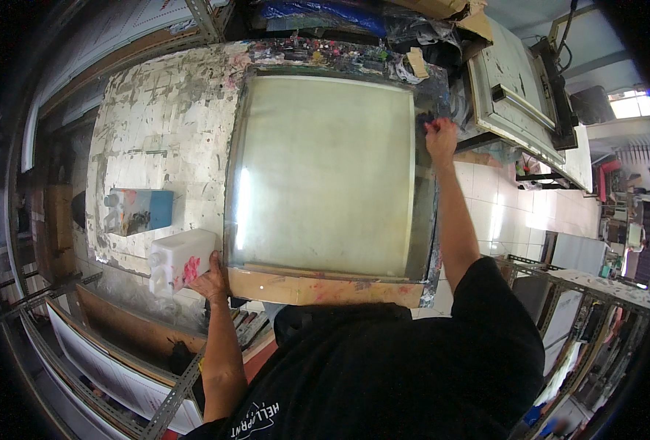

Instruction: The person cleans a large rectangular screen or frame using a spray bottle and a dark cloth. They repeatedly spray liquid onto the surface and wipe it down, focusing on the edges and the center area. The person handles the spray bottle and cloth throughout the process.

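Observation:
A large framed printing screen [325, 172] with pale mesh lies flat on the paint-stained worktable [163, 117]. My left hand [211, 277] grips the screen's near left corner, beside a white plastic jug [180, 258] smeared with pink. My right hand [440, 137] reaches to the far right edge of the frame and presses a small dark thing, partly hidden by the fingers, against it. A brown taped strip [318, 287] runs along the frame's near edge.
A blue jug [140, 211] lies on its side on the table's left part. Paint smears and tubes clutter the far edge [318, 55]. A second framed screen on a stand [519, 103] is at the right, over a tiled floor. Metal racks stand below left and right.

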Motion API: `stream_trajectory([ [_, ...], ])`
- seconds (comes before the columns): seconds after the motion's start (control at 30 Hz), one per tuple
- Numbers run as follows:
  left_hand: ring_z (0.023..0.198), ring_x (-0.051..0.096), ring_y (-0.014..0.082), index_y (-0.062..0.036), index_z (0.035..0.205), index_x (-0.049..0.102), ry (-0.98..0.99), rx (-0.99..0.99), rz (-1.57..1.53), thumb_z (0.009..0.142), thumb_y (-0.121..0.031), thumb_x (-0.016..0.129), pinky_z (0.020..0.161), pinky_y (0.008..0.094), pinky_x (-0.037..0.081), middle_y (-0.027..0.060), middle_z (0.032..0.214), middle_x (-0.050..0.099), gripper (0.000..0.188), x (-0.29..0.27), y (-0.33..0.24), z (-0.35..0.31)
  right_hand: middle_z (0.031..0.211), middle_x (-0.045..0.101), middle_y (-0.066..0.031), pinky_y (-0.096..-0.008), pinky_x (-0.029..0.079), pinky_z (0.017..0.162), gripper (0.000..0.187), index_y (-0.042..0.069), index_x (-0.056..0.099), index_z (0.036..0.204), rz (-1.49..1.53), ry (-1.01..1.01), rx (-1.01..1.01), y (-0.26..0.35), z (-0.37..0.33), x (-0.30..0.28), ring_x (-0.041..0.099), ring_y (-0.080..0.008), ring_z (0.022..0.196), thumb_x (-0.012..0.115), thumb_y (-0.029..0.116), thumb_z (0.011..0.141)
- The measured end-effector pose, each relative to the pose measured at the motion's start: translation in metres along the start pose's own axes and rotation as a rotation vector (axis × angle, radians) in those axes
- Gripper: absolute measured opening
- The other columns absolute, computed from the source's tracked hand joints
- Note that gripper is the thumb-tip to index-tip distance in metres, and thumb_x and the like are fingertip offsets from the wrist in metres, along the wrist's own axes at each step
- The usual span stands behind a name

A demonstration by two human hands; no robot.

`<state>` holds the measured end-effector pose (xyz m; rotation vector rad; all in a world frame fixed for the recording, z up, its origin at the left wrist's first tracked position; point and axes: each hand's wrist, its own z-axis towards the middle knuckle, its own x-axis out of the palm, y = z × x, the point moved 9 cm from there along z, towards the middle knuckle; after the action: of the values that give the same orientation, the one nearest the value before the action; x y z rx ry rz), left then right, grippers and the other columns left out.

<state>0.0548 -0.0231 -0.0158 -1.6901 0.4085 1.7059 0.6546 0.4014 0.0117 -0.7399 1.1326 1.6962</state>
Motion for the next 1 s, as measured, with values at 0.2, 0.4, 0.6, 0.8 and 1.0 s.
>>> stream_trajectory([
  [0.2,0.129,0.038,0.0389,-0.0034,0.129,0.057,0.125,-0.096,-0.088,0.082,-0.066,0.06,0.111,0.0516,0.021,0.0173,0.135,0.053,0.079,0.002,0.004,0.0,0.086,0.062,-0.0146,-0.0431,0.047,0.074,0.015,0.003,0.06,0.08,0.128,0.089,0.037,0.04,-0.078,-0.013,0.059,-0.0339,0.083,0.071,0.013,0.08],
  [0.4,0.112,0.055,0.0354,-0.0074,0.114,0.067,-0.082,0.016,-0.006,0.083,-0.061,0.06,0.099,0.0465,0.036,0.0122,0.121,0.064,0.062,-0.003,-0.006,-0.001,0.082,0.067,-0.0099,-0.0356,0.051,0.072,0.026,0.0,0.062,0.108,0.987,0.109,0.426,-0.037,-0.092,0.002,0.064,-0.0197,0.074,0.069,0.008,0.083],
  [0.6,0.114,0.053,0.0365,-0.0057,0.115,0.066,-0.091,-0.038,-0.073,0.081,-0.063,0.061,0.101,0.0466,0.035,0.014,0.122,0.063,0.067,0.002,0.009,-0.001,0.14,0.045,-0.0206,-0.044,0.036,0.107,0.054,0.004,0.043,0.14,0.248,0.074,0.073,0.036,-0.076,-0.056,0.042,-0.0378,0.128,0.06,0.018,0.091],
  [0.8,0.114,0.052,0.0382,-0.0027,0.113,0.066,-0.089,-0.029,-0.074,0.078,-0.064,0.065,0.102,0.0477,0.035,0.0172,0.121,0.062,0.071,-0.011,-0.001,0.0,0.15,0.033,-0.0232,-0.0536,0.024,0.113,0.061,0.001,0.036,0.144,-0.11,0.285,-0.12,0.07,-0.099,0.003,0.03,-0.042,0.139,0.051,0.034,0.096],
  [1.0,0.113,0.054,0.0376,-0.0026,0.113,0.067,-0.056,-0.005,-0.067,0.081,-0.057,0.066,0.102,0.0483,0.035,0.0166,0.121,0.063,0.063,-0.01,-0.007,0.0,0.144,0.041,-0.0267,-0.0564,0.027,0.11,0.066,-0.007,0.04,0.139,-0.334,0.159,-0.036,0.016,0.001,0.04,0.038,-0.0423,0.134,0.041,0.045,0.097],
])
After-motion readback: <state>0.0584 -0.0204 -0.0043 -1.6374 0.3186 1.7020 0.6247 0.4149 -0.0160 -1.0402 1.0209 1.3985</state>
